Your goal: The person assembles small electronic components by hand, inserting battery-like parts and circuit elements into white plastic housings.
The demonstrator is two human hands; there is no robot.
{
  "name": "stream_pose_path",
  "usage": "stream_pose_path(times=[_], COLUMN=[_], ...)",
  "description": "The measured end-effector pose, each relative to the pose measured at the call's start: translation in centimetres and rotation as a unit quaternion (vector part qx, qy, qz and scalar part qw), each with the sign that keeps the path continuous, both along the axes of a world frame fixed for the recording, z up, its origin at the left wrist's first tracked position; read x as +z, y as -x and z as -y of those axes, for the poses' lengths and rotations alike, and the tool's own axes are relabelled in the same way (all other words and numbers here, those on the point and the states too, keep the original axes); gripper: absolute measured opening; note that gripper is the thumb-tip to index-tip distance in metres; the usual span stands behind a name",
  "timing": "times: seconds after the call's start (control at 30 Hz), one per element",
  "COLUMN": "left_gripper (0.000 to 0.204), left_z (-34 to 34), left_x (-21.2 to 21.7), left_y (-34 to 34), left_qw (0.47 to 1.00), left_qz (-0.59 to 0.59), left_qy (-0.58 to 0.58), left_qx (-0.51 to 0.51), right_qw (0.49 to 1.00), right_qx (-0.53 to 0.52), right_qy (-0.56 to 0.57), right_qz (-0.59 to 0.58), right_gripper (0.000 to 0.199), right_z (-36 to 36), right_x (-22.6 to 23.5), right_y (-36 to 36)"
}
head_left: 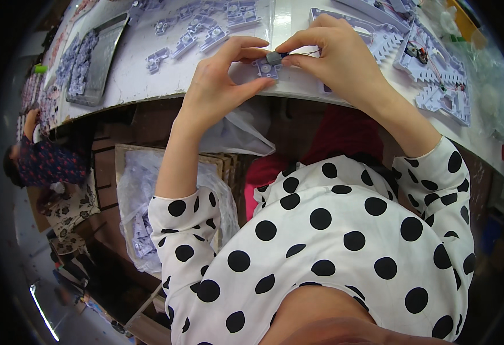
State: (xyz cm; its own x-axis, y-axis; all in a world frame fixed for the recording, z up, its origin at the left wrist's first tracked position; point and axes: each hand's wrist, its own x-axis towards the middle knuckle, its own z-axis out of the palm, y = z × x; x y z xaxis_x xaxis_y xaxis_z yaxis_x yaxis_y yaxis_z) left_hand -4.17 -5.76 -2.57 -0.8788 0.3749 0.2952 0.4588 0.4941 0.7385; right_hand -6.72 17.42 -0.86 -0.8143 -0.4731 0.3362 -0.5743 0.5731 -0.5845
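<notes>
Motor [274, 57] half hidden by fingers [298, 41]

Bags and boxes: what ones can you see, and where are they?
Clear plastic bag: hangs crumpled under the table edge, below the left hand.
Cardboard box: on the floor at left, brown, lined with a clear bag of pale grey plastic parts.
No labels, signs or screens show.

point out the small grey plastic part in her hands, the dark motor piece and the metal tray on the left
small grey plastic part [263, 69], head view, on its flat face below the fingertips
dark motor piece [273, 57], head view, on its dark body
metal tray [107, 49], head view, on its bare right side
</notes>
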Motion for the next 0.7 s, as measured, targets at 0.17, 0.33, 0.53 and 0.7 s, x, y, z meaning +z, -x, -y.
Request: stream_pose_path(times=[0.17,0.33,0.53,0.7], left_gripper=[0.053,0.047,0.041,0.035], left_z=[-0.1,-0.1,0.2,0.4], left_x=[-0.1,-0.1,0.1,1.8], left_y=[0.2,0.3,0.3,-0.1], left_qw=[1.000,1.000,0.999,0.994], left_qz=[0.010,0.004,-0.019,-0.081], left_qy=[-0.012,-0.014,0.031,0.068], left_qx=[0.007,-0.012,-0.022,-0.009], right_qw=[0.999,0.994,0.952,0.936], right_qx=[-0.022,0.016,0.073,0.090], right_qy=[0.033,-0.040,-0.145,-0.196], right_qz=[0.019,-0.105,-0.259,-0.278], right_gripper=[0.022,0.018,0.013,0.012], right_z=[-0.5,-1.3,-0.5,-0.7], right_x=[-0.5,-1.1,0.5,0.4], right_y=[0.0,0.9,0.7,0.9])
